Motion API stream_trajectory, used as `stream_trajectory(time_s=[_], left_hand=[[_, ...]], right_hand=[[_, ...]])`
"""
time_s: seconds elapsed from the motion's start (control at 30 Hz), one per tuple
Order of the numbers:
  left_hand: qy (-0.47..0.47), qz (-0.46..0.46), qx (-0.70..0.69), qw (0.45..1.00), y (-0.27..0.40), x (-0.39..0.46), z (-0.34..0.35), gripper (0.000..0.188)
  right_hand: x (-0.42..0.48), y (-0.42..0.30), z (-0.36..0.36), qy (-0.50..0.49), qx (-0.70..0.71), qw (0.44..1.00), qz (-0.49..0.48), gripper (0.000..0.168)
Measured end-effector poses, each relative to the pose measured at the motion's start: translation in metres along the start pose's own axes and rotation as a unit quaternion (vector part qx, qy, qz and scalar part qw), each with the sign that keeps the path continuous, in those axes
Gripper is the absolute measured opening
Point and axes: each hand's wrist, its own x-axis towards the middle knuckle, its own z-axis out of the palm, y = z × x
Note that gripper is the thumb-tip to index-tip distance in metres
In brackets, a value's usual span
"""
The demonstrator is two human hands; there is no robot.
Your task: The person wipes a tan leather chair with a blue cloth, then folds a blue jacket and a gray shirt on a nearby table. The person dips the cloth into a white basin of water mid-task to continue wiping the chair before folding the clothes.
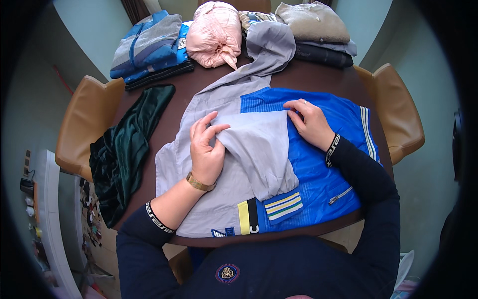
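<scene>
A grey and blue jacket (pixel 321 149) lies spread on the brown table. One grey sleeve (pixel 257 149) is folded across its middle, with its striped cuff (pixel 283 207) near the front edge; the other sleeve (pixel 269 45) stretches towards the far side. My left hand (pixel 209 145), with a watch on the wrist, is at the folded sleeve's left edge, thumb and fingers curved around raised fabric; whether it pinches the cloth cannot be told. My right hand (pixel 308 123), with a ring, has its fingertips at the sleeve's upper right corner, over the blue part; its grip is unclear.
A dark green velvet garment (pixel 130 149) lies on the left. Along the table's far side are folded blue and grey clothes (pixel 149 48), a pink bundled garment (pixel 214 35) and a stack with a beige cardigan (pixel 315 24). Tan chairs (pixel 87 123) flank the table (pixel 317 78).
</scene>
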Motion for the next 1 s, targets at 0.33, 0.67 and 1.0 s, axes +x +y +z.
stream_trajectory(time_s=[0.33,0.67,1.0], left_hand=[[-0.001,0.037,0.032,0.999,0.001,0.001,0.003,0.039],[0.012,0.041,0.004,0.999,0.004,0.001,0.004,0.043],[0.0,0.043,0.033,0.999,0.0,-0.001,0.002,0.047]], right_hand=[[-0.069,-0.109,-0.038,-0.198,0.127,0.971,0.039,0.092],[-0.071,-0.124,-0.046,-0.149,0.394,0.891,0.168,0.065],[-0.077,-0.116,-0.076,-0.224,0.431,0.834,0.263,0.062]])
